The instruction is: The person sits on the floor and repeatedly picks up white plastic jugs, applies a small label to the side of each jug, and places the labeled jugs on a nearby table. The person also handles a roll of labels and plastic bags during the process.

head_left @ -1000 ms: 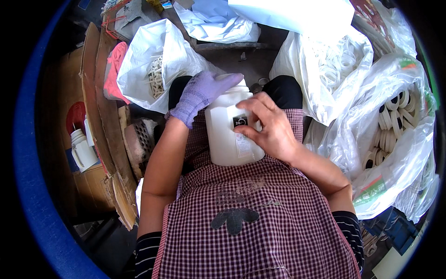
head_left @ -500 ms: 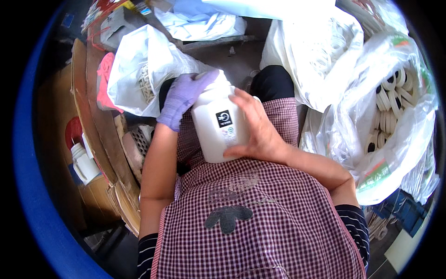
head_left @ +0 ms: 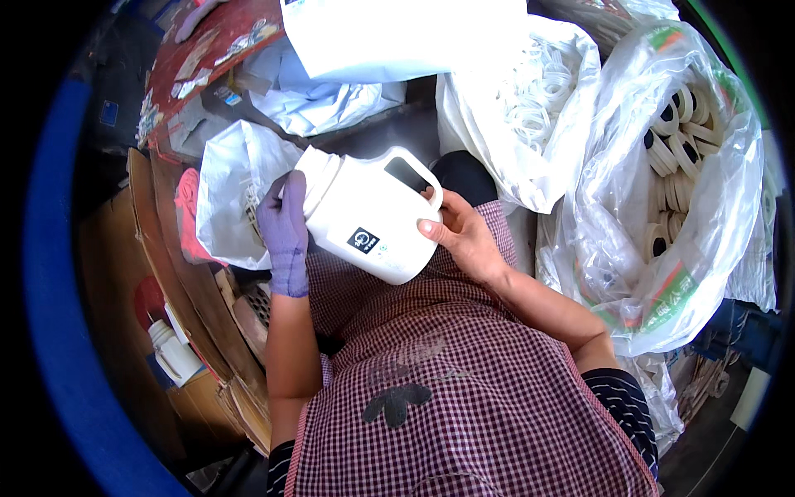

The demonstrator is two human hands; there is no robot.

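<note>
A white plastic jug [head_left: 381, 224] with a looped handle and a small dark label lies tilted above my lap, its neck pointing to the upper left. My left hand [head_left: 283, 224], in a purple glove, is closed on the neck end. My bare right hand [head_left: 454, 234] grips the other end below the handle, thumb on the body and fingers partly hidden behind it. The checked apron [head_left: 464, 381] covers my lap beneath the jug.
A white bag of thin rings [head_left: 538, 108] and a clear bag of lids [head_left: 679, 157] stand at right. At left are another white bag [head_left: 224, 166], pink cloth [head_left: 189, 215], cardboard [head_left: 166, 265] and a second white jug [head_left: 174, 356]. A red board [head_left: 207, 54] is behind.
The jug has turned from upright to tilted, neck leftward, with its handle now showing on top. Both hands shifted with it, and the view swung, showing more of the red board.
</note>
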